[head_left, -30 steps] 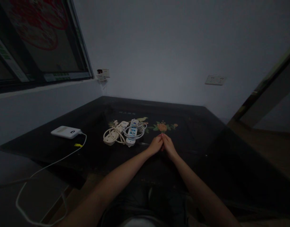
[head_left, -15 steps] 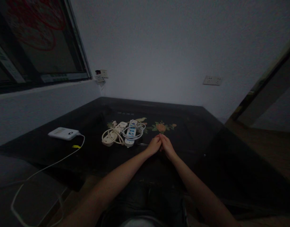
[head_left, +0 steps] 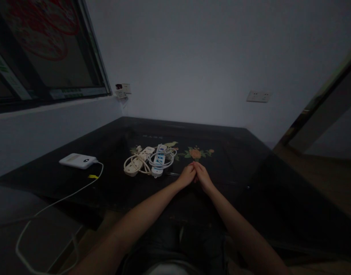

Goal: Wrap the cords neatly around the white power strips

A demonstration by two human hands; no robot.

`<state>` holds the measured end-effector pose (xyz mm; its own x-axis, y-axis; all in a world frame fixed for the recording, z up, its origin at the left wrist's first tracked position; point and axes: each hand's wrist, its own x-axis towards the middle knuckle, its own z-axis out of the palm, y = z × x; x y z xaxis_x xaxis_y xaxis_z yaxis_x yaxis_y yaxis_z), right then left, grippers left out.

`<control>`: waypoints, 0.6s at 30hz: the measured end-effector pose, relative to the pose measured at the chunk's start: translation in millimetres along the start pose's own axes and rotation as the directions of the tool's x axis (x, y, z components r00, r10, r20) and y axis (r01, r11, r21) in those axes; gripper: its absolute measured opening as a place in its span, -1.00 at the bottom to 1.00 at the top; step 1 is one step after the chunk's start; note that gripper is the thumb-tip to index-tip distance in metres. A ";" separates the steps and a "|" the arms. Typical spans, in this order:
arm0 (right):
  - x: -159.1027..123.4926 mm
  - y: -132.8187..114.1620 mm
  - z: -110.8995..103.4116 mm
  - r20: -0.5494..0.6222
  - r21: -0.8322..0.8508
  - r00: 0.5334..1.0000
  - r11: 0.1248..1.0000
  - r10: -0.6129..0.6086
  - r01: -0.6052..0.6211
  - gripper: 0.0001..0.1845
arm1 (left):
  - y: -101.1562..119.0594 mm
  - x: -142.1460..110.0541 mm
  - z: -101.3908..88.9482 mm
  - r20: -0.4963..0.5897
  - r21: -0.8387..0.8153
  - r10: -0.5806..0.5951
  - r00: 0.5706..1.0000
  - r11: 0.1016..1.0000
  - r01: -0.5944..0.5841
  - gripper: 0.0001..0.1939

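Observation:
My left hand [head_left: 187,175] and my right hand [head_left: 203,176] rest on the dark table, fingertips meeting in front of me. The fingers of each hand lie closed together, and no object shows between them. Left of my left hand lie two power strips. The nearer one is a white and blue power strip [head_left: 158,166] with its white cord coiled on top. Beside it sits a cream power strip [head_left: 131,169], its cord looped over it. A printed orange flower [head_left: 195,153] decorates the tabletop just beyond my fingertips.
On the table's left side lies a white power bank [head_left: 75,160] with a white cable [head_left: 69,195] that hangs over the edge. A yellow tag [head_left: 93,177] is near it. Wall sockets [head_left: 258,96] and a window [head_left: 49,49] are behind the table [head_left: 235,160].
My hands stay together in the same place. The view has shifted very slightly and the picture is a little sharper; the things on the table have not moved.

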<state>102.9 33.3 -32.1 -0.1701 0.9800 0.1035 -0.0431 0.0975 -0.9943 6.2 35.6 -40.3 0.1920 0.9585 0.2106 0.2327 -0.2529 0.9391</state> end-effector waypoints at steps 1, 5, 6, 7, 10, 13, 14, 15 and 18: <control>-0.2 -0.2 0.0 0.001 0.001 1.000 1.000 0.000 0.000 -0.55 | 0.4 -0.1 0.0 0.000 0.000 -0.001 1.000 1.000 0.001 -0.74; -1.4 -2.9 0.4 0.005 -0.005 1.000 1.000 -0.002 0.002 -0.55 | 2.9 -0.7 0.0 0.010 0.000 -0.005 1.000 1.000 0.005 -0.73; -1.8 -3.8 0.6 0.004 -0.009 1.000 1.000 -0.003 0.003 -0.55 | 3.4 -1.0 -0.1 0.013 0.001 -0.005 1.000 1.000 0.005 -0.72; -2.1 -4.6 0.8 0.002 -0.014 1.000 1.000 -0.002 0.002 -0.55 | 3.7 -1.2 -0.1 0.017 0.002 -0.005 1.000 1.000 0.005 -0.72; -2.6 -5.9 1.1 0.000 -0.028 1.000 1.000 -0.001 0.001 -0.55 | 3.4 -1.7 -0.4 0.023 0.006 -0.003 1.000 1.000 0.003 -0.72; -2.4 -5.5 0.8 -0.001 -0.030 1.000 1.000 0.002 -0.002 -0.54 | 2.6 -1.3 -0.7 0.021 0.017 0.002 1.000 1.000 -0.002 -0.73; -2.2 -5.1 0.7 0.000 -0.029 1.000 1.000 0.001 -0.001 -0.54 | 2.6 -1.0 -0.7 0.018 0.023 0.003 1.000 1.000 -0.003 -0.73; -2.0 -4.8 0.6 0.000 -0.028 1.000 1.000 0.001 -0.001 -0.54 | 2.7 -0.8 -0.7 0.014 0.029 0.003 1.000 1.000 -0.003 -0.74; -1.3 -4.3 0.4 0.008 -0.025 1.000 1.000 0.002 -0.002 -0.54 | 4.1 -0.7 -0.8 0.011 0.042 0.001 1.000 0.999 -0.001 -0.74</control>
<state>102.9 31.5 -28.0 -0.1777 0.9788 0.1018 -0.0183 0.1001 -0.9948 6.3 33.9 -36.4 0.2028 0.9568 0.2084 0.2722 -0.2595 0.9266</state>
